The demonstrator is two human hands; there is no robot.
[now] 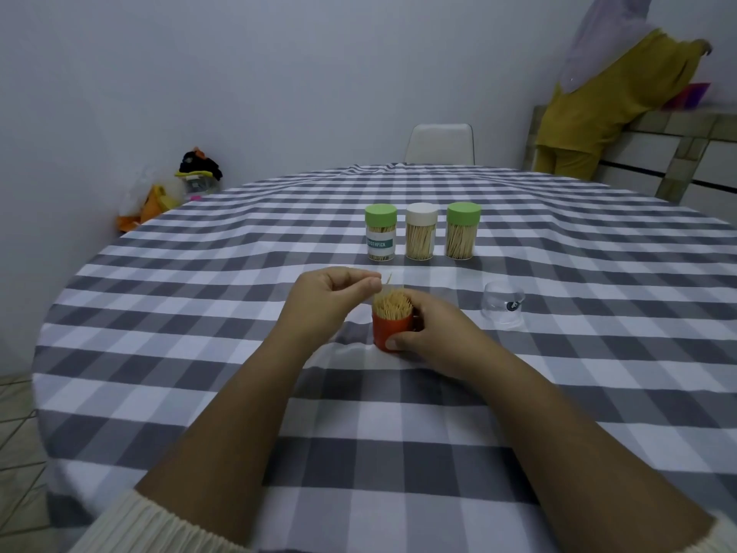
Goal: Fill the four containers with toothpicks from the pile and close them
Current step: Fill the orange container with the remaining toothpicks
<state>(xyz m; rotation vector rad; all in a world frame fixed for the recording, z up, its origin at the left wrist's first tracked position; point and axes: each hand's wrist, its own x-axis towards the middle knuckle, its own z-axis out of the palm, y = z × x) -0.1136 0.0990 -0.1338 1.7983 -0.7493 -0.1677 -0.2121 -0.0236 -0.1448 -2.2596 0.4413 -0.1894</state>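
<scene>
Just below the middle of the frame I see the orange cup (392,331) standing upright on the checked cloth (399,453), packed with toothpicks (393,306) whose tips stand above its rim. My right hand (432,333) wraps the cup from the right, thumb lying across its lower front, fingers curled behind; it grasps the cup and keeps it planted on the cloth. The right forearm runs down toward the lower right corner, where a cream cuff shows.

My left hand (325,303) sits just left of the cup, wrist low on the cloth, fingers bent inward. Thumb and forefinger are pinched together on a few picks (387,279) held just above the cup's far left rim, tilted slightly. How many it holds I cannot tell. The left forearm runs to the lower left corner, also ending in a cream cuff.

To the right of the cup, apart from it, a clear lid (503,305) lies on the cloth.

Farther up the frame three filled jars stand in a row, all capped: a green-capped one with a label (381,232), a white-capped one (421,231), and another green-capped one (462,230).
</scene>
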